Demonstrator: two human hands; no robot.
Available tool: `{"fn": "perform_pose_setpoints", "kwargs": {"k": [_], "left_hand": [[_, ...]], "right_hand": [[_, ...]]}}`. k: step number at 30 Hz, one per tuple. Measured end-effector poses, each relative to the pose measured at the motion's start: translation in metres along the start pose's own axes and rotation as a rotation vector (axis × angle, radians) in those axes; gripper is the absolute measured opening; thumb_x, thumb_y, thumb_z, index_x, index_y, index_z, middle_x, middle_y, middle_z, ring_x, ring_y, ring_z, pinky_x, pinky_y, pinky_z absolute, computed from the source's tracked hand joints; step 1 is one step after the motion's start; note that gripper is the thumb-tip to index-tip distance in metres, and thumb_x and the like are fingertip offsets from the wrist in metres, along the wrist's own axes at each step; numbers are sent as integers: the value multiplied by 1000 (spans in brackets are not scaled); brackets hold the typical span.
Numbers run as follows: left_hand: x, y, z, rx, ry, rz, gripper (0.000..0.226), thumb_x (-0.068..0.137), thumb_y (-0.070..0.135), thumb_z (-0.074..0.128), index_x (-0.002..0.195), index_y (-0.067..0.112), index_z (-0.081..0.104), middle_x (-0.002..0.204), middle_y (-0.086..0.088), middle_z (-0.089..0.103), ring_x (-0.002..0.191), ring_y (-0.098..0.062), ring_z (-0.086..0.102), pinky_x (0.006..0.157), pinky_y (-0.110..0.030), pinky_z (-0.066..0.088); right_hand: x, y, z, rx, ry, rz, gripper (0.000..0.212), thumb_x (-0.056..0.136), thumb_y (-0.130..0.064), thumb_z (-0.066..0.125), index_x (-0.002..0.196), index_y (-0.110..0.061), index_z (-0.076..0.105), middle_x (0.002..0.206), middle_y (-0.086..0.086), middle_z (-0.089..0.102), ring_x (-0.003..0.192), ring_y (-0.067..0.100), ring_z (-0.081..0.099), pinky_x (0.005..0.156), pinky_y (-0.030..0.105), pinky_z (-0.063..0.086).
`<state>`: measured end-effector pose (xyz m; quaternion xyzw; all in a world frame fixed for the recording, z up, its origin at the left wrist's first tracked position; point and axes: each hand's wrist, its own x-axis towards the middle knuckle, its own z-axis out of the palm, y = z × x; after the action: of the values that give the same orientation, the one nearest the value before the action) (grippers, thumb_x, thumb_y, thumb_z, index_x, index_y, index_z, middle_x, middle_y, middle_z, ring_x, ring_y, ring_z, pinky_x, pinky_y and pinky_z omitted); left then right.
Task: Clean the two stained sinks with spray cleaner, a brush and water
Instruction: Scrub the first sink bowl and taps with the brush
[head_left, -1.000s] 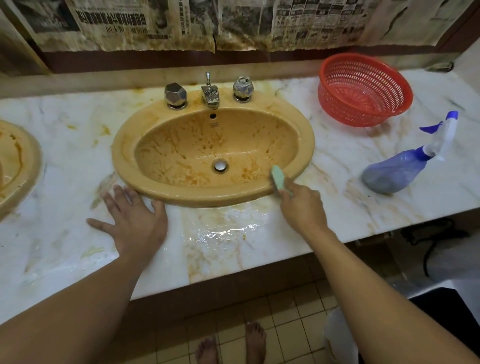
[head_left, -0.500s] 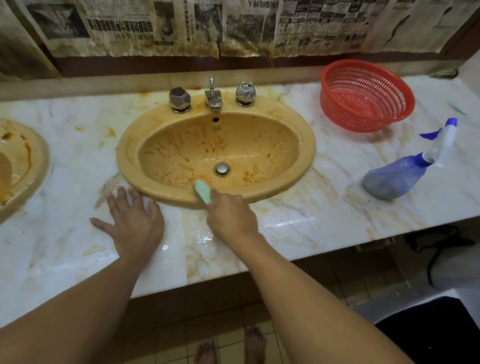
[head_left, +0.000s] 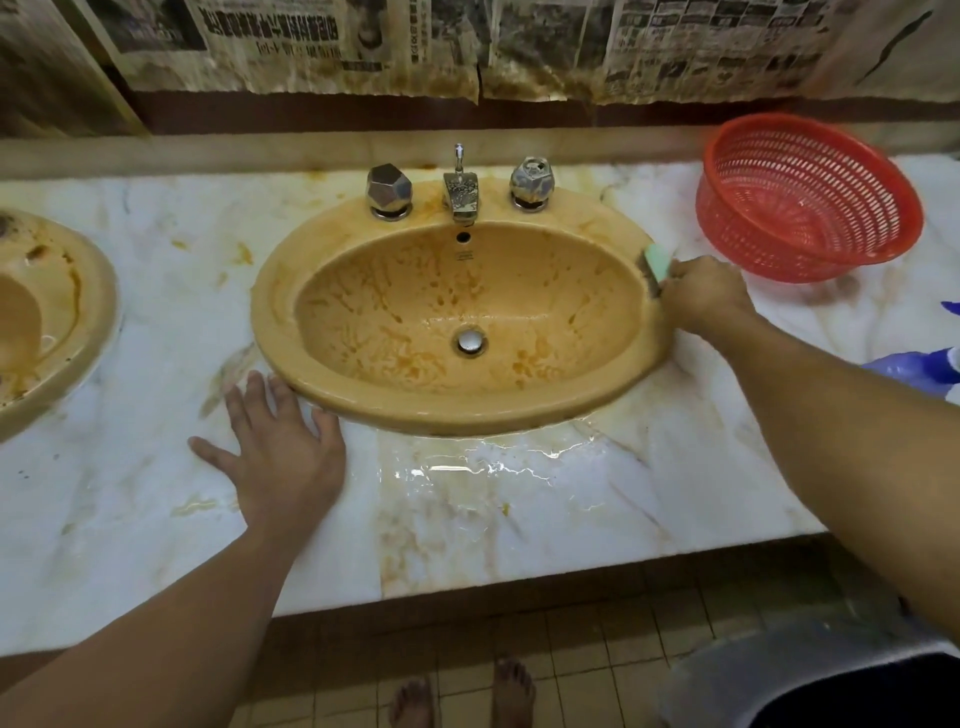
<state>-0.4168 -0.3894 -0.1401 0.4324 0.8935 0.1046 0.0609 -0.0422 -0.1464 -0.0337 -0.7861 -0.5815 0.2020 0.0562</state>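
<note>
A yellow oval sink (head_left: 363, 415) with orange-brown stains sits in the middle of the marble counter (head_left: 519, 519). My right hand (head_left: 701, 293) grips a pale green brush (head_left: 655, 262) pressed against the sink's right rim. My left hand (head_left: 283, 452) lies flat on the counter, fingers spread, just touching the sink's front left edge. A second stained sink (head_left: 98, 312) shows partly at the far left. The blue spray bottle (head_left: 914, 364) lies at the right edge, mostly hidden behind my right forearm.
A chrome tap (head_left: 460, 192) with two knobs (head_left: 388, 191) (head_left: 531, 183) stands behind the sink. A red plastic basket (head_left: 805, 202) sits at the back right. Water pools (head_left: 483, 467) on the counter in front of the sink. Newspaper covers the wall.
My right hand has swept the brush from the sink's front rim round to its right rim. My left hand has stayed flat on the counter.
</note>
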Motion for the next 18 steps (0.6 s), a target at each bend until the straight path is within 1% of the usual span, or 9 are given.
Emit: {"fn": "perform_pose_setpoints", "kwargs": {"k": [3, 6, 7, 10, 11, 14, 15, 16, 18], "left_hand": [[1, 0, 1, 29, 0, -2, 68, 102, 44, 29, 160, 8, 28, 169, -9, 20, 159, -28, 6, 117, -78, 1], [3, 1, 2, 38, -16, -25, 67, 105, 43, 30, 163, 9, 24, 171, -6, 15, 160, -24, 1, 118, -76, -1], [3, 1, 2, 34, -18, -33, 67, 105, 43, 31, 163, 10, 23, 172, -5, 13, 160, -22, -1, 119, -75, -3], [3, 2, 0, 15, -9, -29, 71, 103, 47, 26, 163, 10, 23, 171, -4, 12, 160, -20, -4, 119, -74, -5], [2, 3, 0, 10, -9, -28, 74, 101, 49, 23, 163, 10, 24, 171, -4, 12, 160, -19, -4, 119, -73, -6], [2, 5, -3, 1, -13, -34, 76, 99, 51, 21, 163, 11, 24, 172, -2, 11, 160, -18, -6, 119, -72, -8], [2, 5, -3, 0, -14, -37, 75, 100, 50, 22, 163, 11, 23, 172, -2, 11, 160, -18, -7, 119, -72, -8], [2, 5, -3, -1, -15, -39, 74, 100, 50, 23, 164, 11, 23, 172, -2, 10, 160, -17, -7, 119, -72, -8], [3, 5, -3, -8, -18, -41, 76, 98, 51, 22, 163, 11, 24, 172, -2, 11, 160, -17, -7, 119, -72, -9]], "right_hand": [[36, -28, -2, -62, -4, -67, 46, 95, -41, 42, 119, -12, 69, 123, 22, 62, 114, 44, 57, 95, 46, 53], [38, -67, -2, -62, -62, -199, 41, 103, -35, 46, 134, -17, 65, 135, 22, 55, 118, 40, 56, 100, 42, 49], [40, -77, -3, -98, -105, -257, 40, 104, -30, 47, 139, -17, 63, 134, 21, 53, 117, 38, 56, 98, 42, 50], [59, -86, -17, -229, -161, -324, 38, 102, -25, 52, 137, -18, 65, 119, 17, 58, 92, 35, 60, 69, 38, 56], [66, -84, -23, -276, -155, -325, 38, 102, -25, 52, 137, -17, 66, 120, 19, 59, 92, 35, 61, 68, 39, 57], [71, -81, -23, -335, -108, -329, 40, 104, -27, 47, 137, -13, 65, 131, 24, 55, 115, 39, 56, 94, 48, 54], [70, -80, -20, -295, -94, -335, 40, 104, -29, 47, 137, -15, 65, 133, 24, 55, 117, 39, 55, 97, 48, 53], [69, -78, -19, -243, -88, -333, 39, 103, -30, 49, 137, -18, 66, 133, 23, 55, 113, 39, 57, 93, 47, 55], [72, -65, -21, -196, -122, -303, 38, 101, -33, 55, 138, -26, 65, 123, 17, 60, 88, 34, 62, 62, 38, 56]]}}
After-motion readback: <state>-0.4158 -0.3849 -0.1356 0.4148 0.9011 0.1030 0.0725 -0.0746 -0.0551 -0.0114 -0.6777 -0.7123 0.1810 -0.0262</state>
